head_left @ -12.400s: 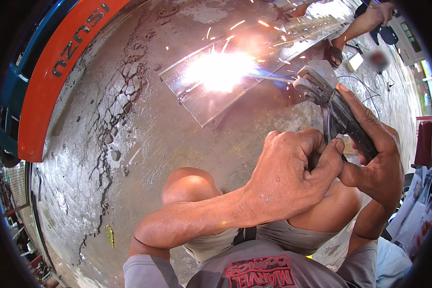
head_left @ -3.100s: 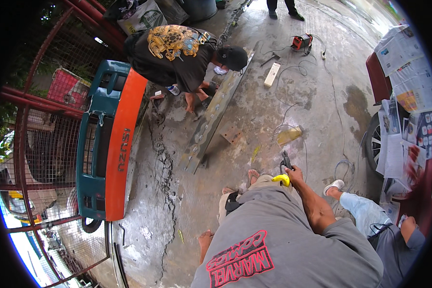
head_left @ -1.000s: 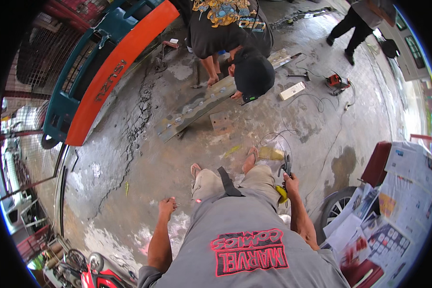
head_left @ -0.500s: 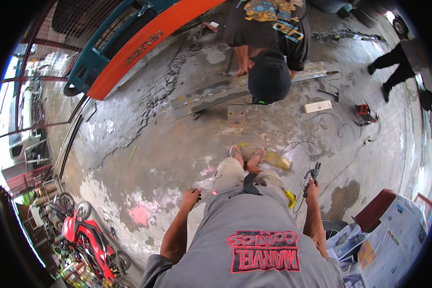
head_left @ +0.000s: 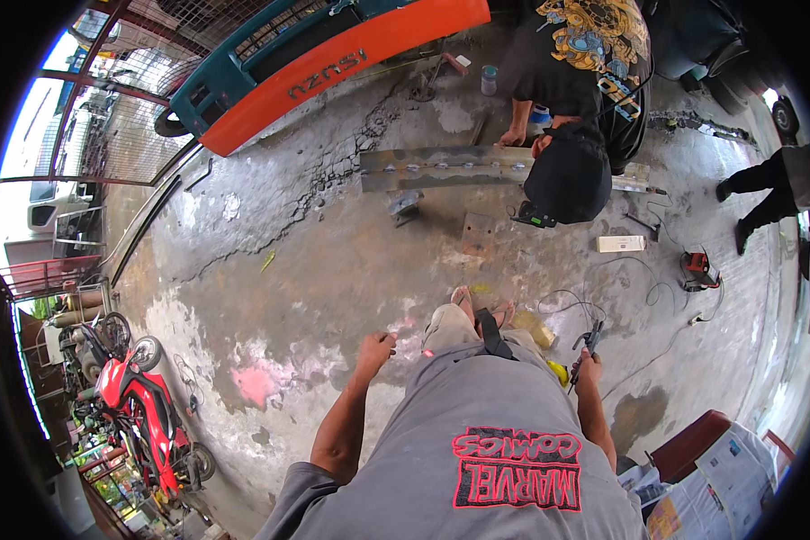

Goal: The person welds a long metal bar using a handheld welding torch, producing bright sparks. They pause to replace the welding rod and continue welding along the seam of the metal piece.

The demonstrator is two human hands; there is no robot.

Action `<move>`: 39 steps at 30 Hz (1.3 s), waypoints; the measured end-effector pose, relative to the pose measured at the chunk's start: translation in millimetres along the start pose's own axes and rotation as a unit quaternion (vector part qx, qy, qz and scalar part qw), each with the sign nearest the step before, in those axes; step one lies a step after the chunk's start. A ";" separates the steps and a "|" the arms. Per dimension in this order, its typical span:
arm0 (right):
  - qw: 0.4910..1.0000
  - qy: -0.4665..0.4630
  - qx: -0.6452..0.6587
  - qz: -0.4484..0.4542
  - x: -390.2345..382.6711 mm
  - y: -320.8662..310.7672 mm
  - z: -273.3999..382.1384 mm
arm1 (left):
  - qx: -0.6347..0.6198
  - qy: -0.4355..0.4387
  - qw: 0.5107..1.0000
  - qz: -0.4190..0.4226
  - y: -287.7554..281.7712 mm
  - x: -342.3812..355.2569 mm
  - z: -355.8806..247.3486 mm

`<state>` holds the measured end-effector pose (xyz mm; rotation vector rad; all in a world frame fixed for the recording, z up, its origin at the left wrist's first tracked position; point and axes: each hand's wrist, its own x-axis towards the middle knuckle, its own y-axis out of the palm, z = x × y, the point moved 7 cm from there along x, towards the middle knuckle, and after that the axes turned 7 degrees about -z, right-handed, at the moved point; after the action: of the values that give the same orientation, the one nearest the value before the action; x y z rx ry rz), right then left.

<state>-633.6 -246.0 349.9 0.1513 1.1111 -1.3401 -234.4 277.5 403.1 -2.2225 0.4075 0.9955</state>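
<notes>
"What's in your right grip [head_left: 589, 366]?"

"The black electrode holder [head_left: 591, 339], my fingers wrapped round its handle, its head poking out beyond them!"

"And your left grip [head_left: 378, 350]?"

"Hanging well left of it, seemingly half-curled; too small to tell for certain."

"And the metal beam [head_left: 454, 168]?"

"Well ahead of both grips, a co-worker's hand [head_left: 511, 138] at its far edge!"

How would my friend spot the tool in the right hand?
Find the big gray shirt at the bottom, then the right hand beside it. The electrode holder gripped there is dark and slim, unlike the yellow thing by the hip.
</notes>
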 end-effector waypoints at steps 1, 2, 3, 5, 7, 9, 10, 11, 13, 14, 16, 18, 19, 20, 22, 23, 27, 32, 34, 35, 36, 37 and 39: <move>1.000 -0.004 0.000 -0.001 -2.0 2.3 3.6 | 0.006 -0.001 1.000 0.005 -1.5 -0.3 1.4; 1.000 -0.009 0.002 -0.001 -2.6 2.0 6.4 | -0.003 -0.006 1.000 0.009 -1.5 -0.3 4.1; 1.000 -0.013 0.005 -0.001 -3.2 1.5 8.8 | -0.013 -0.011 1.000 0.013 -1.8 -0.5 6.9; 1.000 -0.017 0.008 -0.009 -6.4 -0.5 13.2 | -0.021 -0.022 0.999 0.018 -3.0 0.1 12.7; 1.000 -0.018 0.006 -0.023 -13.2 -1.3 14.5 | -0.020 -0.035 0.999 0.019 -5.7 2.1 18.6; 0.999 -0.020 0.013 -0.023 -16.2 -5.9 9.9 | -0.020 -0.036 0.999 0.025 -5.6 5.2 21.6; 0.999 -0.021 0.017 -0.023 -17.8 -8.0 7.2 | -0.020 -0.038 0.999 0.027 -5.4 6.9 23.0; 0.999 -0.018 0.020 -0.024 -19.3 -9.4 4.6 | -0.016 -0.034 0.999 0.029 -5.0 9.0 23.7; 0.999 -0.008 0.026 -0.028 -23.2 -16.1 -2.0 | -0.007 -0.025 0.999 0.032 -4.1 12.8 24.8; 0.999 -0.002 0.031 -0.033 -26.1 -20.3 -6.2 | -0.004 -0.021 0.999 0.034 -2.2 14.3 23.3; 0.999 0.002 0.026 -0.046 -28.3 -26.3 -12.1 | 0.004 -0.013 0.999 0.037 1.1 15.4 20.5; 0.998 0.000 0.029 -0.050 -33.4 -34.7 -14.1 | 0.002 -0.024 0.999 0.029 0.8 18.1 31.2; 0.998 -0.006 0.034 -0.044 -35.1 -33.1 -13.3 | 0.001 -0.030 0.999 0.025 0.1 19.6 37.6; 0.998 -0.011 0.039 -0.041 -36.9 -36.1 -11.5 | -0.002 -0.034 0.999 0.031 4.0 19.1 39.1; 0.998 -0.010 0.040 -0.044 -37.0 -41.8 -10.9 | -0.005 -0.045 0.998 0.035 3.6 12.7 39.8; 0.998 -0.010 0.041 -0.041 -34.2 -41.5 -10.6 | -0.002 -0.051 0.998 0.031 1.0 8.9 40.4; 0.997 -0.035 0.053 -0.039 -15.6 -47.0 -12.5 | -0.008 -0.071 0.997 0.014 3.9 -8.0 42.4; 0.999 -0.022 0.042 -0.019 3.9 -52.9 -8.7 | -0.019 -0.069 0.997 -0.005 22.3 -42.0 35.3; 0.999 -0.012 0.048 -0.001 6.5 -49.9 -4.3 | -0.016 -0.078 0.997 -0.012 31.1 -56.6 41.1; 0.999 -0.018 0.040 -0.004 14.0 -55.4 -3.2 | -0.019 -0.077 0.997 -0.011 41.7 -62.6 39.1; 0.999 -0.024 0.032 -0.007 21.9 -60.3 -1.9 | -0.022 -0.077 0.997 -0.010 52.1 -68.8 37.1; 0.999 -0.029 0.024 -0.010 29.3 -65.5 -1.1 | -0.025 -0.076 0.997 -0.009 60.9 -73.6 34.2; 0.999 -0.020 0.033 0.001 41.2 -71.0 -1.4 | -0.013 -0.069 0.997 -0.005 73.4 -82.8 32.1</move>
<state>-699.5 -294.9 354.8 0.1743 1.0339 -1.3731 -344.5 246.6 416.9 -2.1597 0.3216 1.1471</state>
